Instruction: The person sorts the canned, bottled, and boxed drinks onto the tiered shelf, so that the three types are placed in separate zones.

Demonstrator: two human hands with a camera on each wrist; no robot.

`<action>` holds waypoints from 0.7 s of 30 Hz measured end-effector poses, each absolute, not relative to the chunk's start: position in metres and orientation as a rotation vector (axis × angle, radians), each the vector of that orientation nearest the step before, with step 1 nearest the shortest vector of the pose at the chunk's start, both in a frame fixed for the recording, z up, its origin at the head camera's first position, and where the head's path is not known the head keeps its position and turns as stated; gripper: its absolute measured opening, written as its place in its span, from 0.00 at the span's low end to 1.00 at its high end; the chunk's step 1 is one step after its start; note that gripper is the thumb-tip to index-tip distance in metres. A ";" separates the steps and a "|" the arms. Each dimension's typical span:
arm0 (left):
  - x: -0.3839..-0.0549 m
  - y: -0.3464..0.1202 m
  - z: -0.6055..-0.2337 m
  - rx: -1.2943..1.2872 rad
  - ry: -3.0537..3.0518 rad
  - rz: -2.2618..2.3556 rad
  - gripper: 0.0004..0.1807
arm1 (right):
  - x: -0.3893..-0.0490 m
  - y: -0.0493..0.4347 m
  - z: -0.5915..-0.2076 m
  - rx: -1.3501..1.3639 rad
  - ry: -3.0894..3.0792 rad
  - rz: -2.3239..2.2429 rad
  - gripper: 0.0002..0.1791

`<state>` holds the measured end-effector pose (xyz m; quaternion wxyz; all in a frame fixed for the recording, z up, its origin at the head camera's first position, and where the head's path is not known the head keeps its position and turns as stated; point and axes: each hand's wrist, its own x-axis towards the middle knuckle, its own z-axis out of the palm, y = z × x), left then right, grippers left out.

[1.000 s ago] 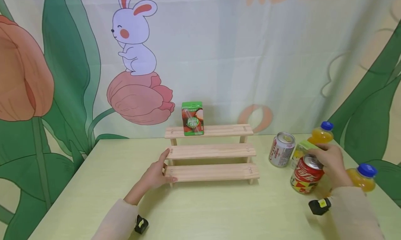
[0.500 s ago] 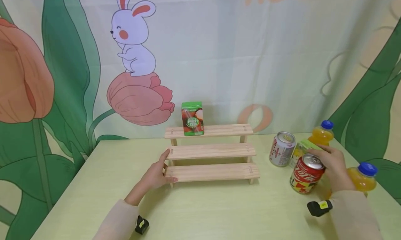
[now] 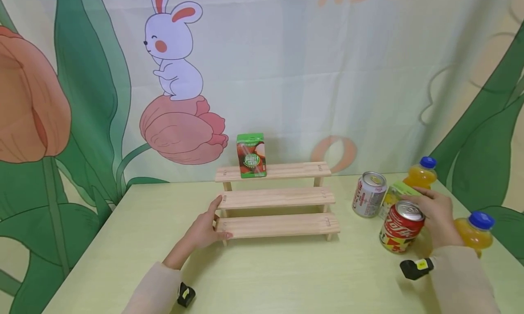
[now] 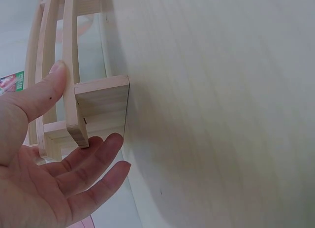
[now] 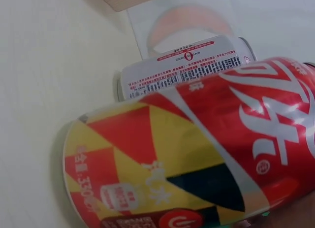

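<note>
A three-step wooden shelf (image 3: 278,225) stands at the table's middle, a green and red drink carton (image 3: 251,155) upright on its top step. My left hand (image 3: 203,227) holds the shelf's left end; in the left wrist view the thumb (image 4: 47,92) presses the front plank while the fingers curl by its end. On the right, my right hand (image 3: 440,214) pinches the top of a green and yellow carton (image 3: 403,191), partly hidden behind a red soda can (image 3: 401,230). That can fills much of the right wrist view, covering most of the hand there.
A silver-white soda can (image 3: 368,195) stands left of the green and yellow carton. Two orange-drink bottles with blue caps, a far bottle (image 3: 419,177) and a nearer bottle (image 3: 472,234), flank the right hand. A printed curtain (image 3: 278,77) hangs behind the table.
The right hand has shifted very slightly, staying at the green and yellow carton. The left hand and the shelf hold still; the head view has drifted a little.
</note>
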<state>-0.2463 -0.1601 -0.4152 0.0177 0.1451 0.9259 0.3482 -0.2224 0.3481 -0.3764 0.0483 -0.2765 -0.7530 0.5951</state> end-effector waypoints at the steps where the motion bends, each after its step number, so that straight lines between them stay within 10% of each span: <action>1: -0.246 -0.160 -0.415 0.452 2.878 1.083 0.55 | -0.223 0.348 -0.376 -0.836 -2.298 1.799 0.39; 21: -0.246 -0.161 -0.417 0.445 2.868 1.110 0.55 | -0.216 0.345 -0.373 -0.656 -2.462 1.367 0.35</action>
